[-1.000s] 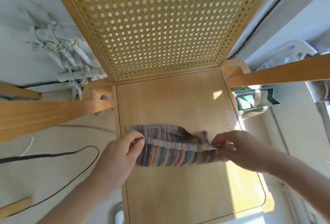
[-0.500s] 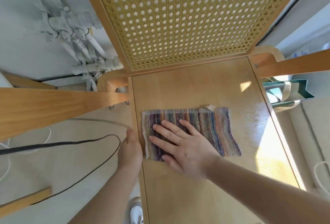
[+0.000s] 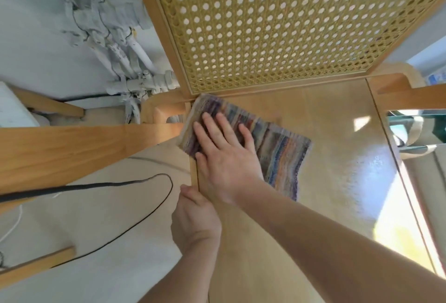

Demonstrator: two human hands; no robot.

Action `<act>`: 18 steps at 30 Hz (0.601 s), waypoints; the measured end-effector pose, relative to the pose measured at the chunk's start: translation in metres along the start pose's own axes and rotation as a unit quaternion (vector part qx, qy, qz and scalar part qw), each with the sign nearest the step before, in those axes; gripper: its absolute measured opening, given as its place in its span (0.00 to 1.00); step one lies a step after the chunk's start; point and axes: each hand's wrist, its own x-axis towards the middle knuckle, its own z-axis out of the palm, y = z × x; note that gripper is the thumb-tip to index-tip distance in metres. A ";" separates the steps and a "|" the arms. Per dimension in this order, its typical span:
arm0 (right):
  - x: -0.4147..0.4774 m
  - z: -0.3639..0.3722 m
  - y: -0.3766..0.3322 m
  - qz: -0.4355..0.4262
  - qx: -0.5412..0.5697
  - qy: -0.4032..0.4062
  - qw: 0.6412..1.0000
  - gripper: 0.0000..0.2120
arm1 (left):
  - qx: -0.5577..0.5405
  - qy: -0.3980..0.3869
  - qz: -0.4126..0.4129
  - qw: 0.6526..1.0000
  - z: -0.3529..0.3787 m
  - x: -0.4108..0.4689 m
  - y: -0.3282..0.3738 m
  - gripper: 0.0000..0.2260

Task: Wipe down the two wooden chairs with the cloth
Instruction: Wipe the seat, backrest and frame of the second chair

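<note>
Seat point(image 3: 337, 162) corner: right grip point(image 3: 224, 155) flat on cloth point(image 3: 282, 153); left grip point(image 3: 195, 220) at edge, closure unclear.

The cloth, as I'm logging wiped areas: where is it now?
In the head view, the cloth lies flat at the back left corner of the seat, beside the cane backrest, with the right hand pressing flat on it.

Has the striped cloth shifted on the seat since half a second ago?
Yes. The cloth, under the right hand, slid to the rear left corner of the seat, reaching the cane backrest; earlier bare wood separated them.
</note>
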 end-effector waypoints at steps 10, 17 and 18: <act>-0.038 -0.041 0.149 0.372 -0.031 0.146 0.916 0.28 | 0.009 -0.008 0.011 1.000 -0.001 -0.001 0.000 0.25; -0.023 0.023 0.009 -0.048 0.013 0.114 0.992 0.25 | 0.008 -0.002 0.012 1.000 0.000 0.003 -0.008 0.27; -0.027 0.015 0.040 -0.065 -0.012 0.107 0.992 0.25 | 0.004 -0.001 0.016 1.000 0.000 0.002 -0.007 0.26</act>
